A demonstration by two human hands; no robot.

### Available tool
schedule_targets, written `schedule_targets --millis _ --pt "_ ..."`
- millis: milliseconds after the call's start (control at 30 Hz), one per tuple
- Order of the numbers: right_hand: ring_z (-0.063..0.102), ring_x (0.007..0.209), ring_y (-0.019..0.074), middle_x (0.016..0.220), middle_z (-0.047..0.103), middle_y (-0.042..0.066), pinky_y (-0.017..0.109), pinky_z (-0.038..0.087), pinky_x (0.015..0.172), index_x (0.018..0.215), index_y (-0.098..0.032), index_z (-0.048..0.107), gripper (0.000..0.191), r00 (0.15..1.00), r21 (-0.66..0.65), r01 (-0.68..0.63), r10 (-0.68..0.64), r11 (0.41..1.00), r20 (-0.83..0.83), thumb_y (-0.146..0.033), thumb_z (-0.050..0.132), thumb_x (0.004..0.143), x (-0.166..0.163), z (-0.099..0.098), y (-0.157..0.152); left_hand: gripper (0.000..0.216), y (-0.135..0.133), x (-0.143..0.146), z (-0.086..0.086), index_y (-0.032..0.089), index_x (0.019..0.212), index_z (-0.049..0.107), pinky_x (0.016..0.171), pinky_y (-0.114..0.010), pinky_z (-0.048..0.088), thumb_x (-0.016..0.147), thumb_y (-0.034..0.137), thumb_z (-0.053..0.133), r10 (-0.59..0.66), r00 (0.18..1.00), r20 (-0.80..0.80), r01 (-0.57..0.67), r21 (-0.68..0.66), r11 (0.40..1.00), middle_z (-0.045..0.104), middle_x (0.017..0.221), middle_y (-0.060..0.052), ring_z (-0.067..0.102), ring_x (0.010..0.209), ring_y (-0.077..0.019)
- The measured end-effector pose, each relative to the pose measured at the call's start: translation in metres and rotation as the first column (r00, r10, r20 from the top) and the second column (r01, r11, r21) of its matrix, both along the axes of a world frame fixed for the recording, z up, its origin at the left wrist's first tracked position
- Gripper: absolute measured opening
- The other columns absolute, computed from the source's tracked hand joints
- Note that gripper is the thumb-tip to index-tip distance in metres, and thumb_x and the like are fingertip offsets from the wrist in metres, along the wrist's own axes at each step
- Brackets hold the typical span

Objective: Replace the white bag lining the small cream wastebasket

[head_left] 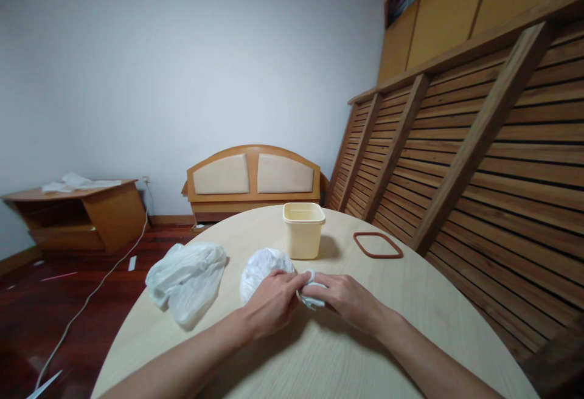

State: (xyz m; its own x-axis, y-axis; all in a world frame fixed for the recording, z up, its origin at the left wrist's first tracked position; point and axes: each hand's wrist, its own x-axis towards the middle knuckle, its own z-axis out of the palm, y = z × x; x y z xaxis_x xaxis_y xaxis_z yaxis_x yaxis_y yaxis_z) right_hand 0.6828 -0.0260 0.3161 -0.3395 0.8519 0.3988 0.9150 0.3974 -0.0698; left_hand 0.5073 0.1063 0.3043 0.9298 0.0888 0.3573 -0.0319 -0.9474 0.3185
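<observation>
A white plastic bag (262,270), bunched into a round bundle, lies on the table in front of me. My left hand (276,300) rests against its right side, fingers closed on the bag's twisted end. Closed around a crumpled white end piece (312,303) is my right hand (349,300), its fingertips meeting those of the left. This piece seems to belong to the same bag, though my fingers hide the join. Just behind the hands stands an upright cream plastic bin (303,239) without a lid.
A brown rounded-square ring (378,255) lies at the table's right. Another crumpled plastic bag (187,277) sits near the left edge of the round table (438,326). Slatted wooden panels (493,168) lean close on the right. A low desk (109,219) and a headboard (255,199) stand farther back.
</observation>
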Motion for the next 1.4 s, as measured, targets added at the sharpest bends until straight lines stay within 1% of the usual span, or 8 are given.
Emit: schedule_targets --millis 333,600,700,967,1067,1167,1267,1400 --pt "0.064 0.083 0.0156 0.092 0.072 0.004 0.025 0.048 0.075 0.102 -0.021 0.073 0.019 0.950 -0.128 -0.027 -0.014 0.991 -0.312 -0.020 0.055 0.096 -0.004 0.008 -0.001 0.038 0.001 0.000 0.000 0.024 0.124 0.051 0.097 -0.039 0.040 0.089 0.011 0.048 -0.019 0.998 -0.067 0.021 0.026 0.999 0.072 0.108 -0.005 0.067 0.097 -0.0225" --pt "0.062 0.086 0.0155 0.092 0.064 0.003 0.026 0.049 0.079 0.108 -0.026 0.073 0.029 0.917 -0.044 0.003 -0.020 0.999 -0.399 -0.011 0.053 0.094 -0.001 -0.002 0.000 0.023 0.007 0.004 -0.003 0.020 0.101 0.062 0.079 -0.029 0.042 0.091 0.010 0.044 -0.004 1.000 -0.020 0.004 -0.029 1.000 0.070 0.083 -0.003 0.063 0.077 -0.0179" --pt "0.061 0.101 0.0174 0.107 0.064 0.006 0.030 0.049 0.089 0.103 -0.025 0.074 0.026 0.871 -0.006 0.030 -0.029 1.000 -0.491 -0.011 0.055 0.092 -0.002 -0.002 0.001 0.023 0.008 0.004 -0.003 0.020 0.101 0.062 0.074 -0.027 0.041 0.090 0.010 0.044 0.000 1.000 -0.029 -0.001 -0.026 1.000 0.068 0.080 -0.002 0.061 0.074 -0.0176" --pt "0.066 0.095 0.0193 0.099 0.073 0.006 0.033 0.053 0.088 0.097 -0.020 0.072 0.018 0.775 -0.001 0.115 -0.090 0.993 -0.625 -0.016 0.055 0.093 -0.006 0.001 0.004 0.034 0.003 0.002 0.002 0.020 0.096 0.060 0.074 -0.028 0.041 0.103 0.036 0.031 0.025 1.000 -0.012 -0.026 -0.028 0.999 0.064 0.079 -0.004 0.057 0.074 -0.0182" --pt "0.066 0.093 0.0189 0.100 0.072 0.006 0.035 0.054 0.085 0.104 -0.022 0.070 0.022 0.851 0.071 0.162 -0.103 0.984 -0.516 -0.014 0.051 0.094 -0.005 -0.001 0.003 0.033 0.004 0.003 0.001 0.019 0.091 0.059 0.070 -0.028 0.040 0.102 0.035 0.032 0.077 0.997 -0.030 -0.078 -0.025 0.997 0.063 0.078 -0.005 0.056 0.073 -0.0190" --pt "0.057 0.116 0.0250 0.125 0.065 0.010 0.049 0.048 0.100 0.124 -0.026 0.064 0.036 0.982 0.249 0.080 -0.032 0.965 -0.188 -0.014 0.053 0.092 -0.004 -0.002 -0.001 0.031 0.005 0.004 -0.001 0.019 0.091 0.058 0.071 -0.029 0.040 0.102 0.032 0.032 0.078 0.997 -0.026 -0.079 -0.065 0.995 0.066 0.084 -0.007 0.058 0.077 -0.0195" --pt "0.043 0.134 0.0312 0.145 0.052 0.013 0.061 0.037 0.109 0.139 -0.028 0.054 0.054 0.997 0.321 -0.040 0.014 0.946 0.081 -0.018 0.061 0.087 -0.005 -0.003 -0.002 0.032 0.007 0.004 -0.003 0.018 0.094 0.058 0.073 -0.029 0.042 0.103 0.032 0.031 0.051 0.999 -0.004 -0.051 -0.108 0.993 0.068 0.090 -0.009 0.060 0.080 -0.0200" --pt "0.050 0.130 0.0277 0.140 0.058 0.012 0.055 0.044 0.105 0.135 -0.029 0.058 0.044 0.988 0.333 -0.063 0.013 0.941 0.151 -0.015 0.057 0.093 -0.005 -0.005 0.001 0.027 0.008 0.003 -0.004 0.018 0.099 0.059 0.074 -0.030 0.043 0.101 0.030 0.035 0.047 0.999 0.022 -0.043 -0.128 0.991 0.069 0.094 -0.009 0.060 0.082 -0.0208"
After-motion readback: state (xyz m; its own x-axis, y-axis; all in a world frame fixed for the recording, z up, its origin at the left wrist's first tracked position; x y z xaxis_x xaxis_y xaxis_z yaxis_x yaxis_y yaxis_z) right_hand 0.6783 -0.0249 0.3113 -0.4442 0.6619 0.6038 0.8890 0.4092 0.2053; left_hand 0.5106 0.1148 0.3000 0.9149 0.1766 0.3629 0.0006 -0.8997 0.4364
